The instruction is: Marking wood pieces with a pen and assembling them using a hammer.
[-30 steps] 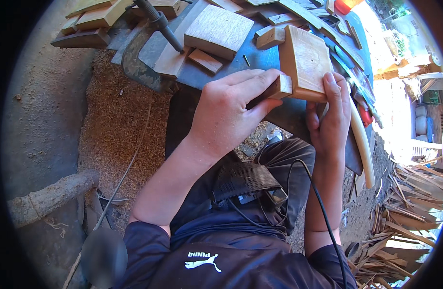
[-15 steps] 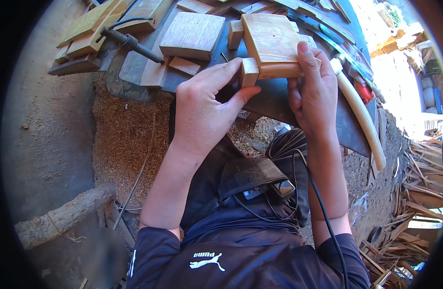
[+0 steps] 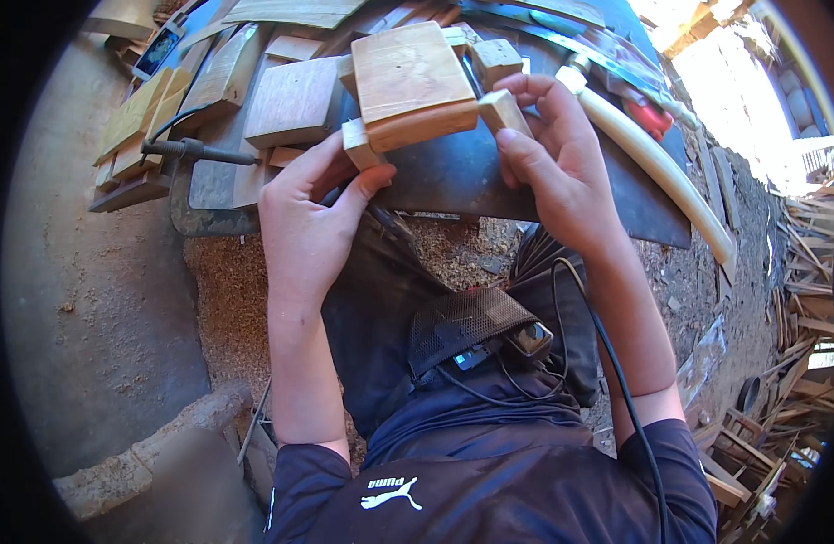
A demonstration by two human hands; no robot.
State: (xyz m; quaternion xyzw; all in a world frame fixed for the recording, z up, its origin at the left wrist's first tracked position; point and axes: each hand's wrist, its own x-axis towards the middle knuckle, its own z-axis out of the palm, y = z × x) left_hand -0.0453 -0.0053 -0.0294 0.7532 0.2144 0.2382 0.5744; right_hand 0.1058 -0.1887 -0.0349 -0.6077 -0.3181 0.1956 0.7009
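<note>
A squarish light-wood block [image 3: 412, 72] lies on the dark bench top, its near end facing me. My left hand [image 3: 310, 210] pinches a small wooden block [image 3: 363, 145] between thumb and fingers, against the left near corner of the large block. My right hand [image 3: 562, 154] holds a second small wooden block [image 3: 502, 111] by its right end, just right of the large block's near corner, with a narrow gap between them. More small blocks stand around the large one, including one at its far right [image 3: 496, 61]. Some of my left fingers are hidden behind wood.
A paler wooden block [image 3: 293, 98] sits to the left, near a screw clamp [image 3: 199, 151] at the bench edge. A curved wooden handle [image 3: 657, 154] and a red object [image 3: 648, 120] lie right. Stacked boards [image 3: 131, 131] and a phone [image 3: 159, 47] are at far left.
My right hand has come off the large block's right end and now shows a small block in its fingers. My left hand keeps its pinch. The whole view has shifted.
</note>
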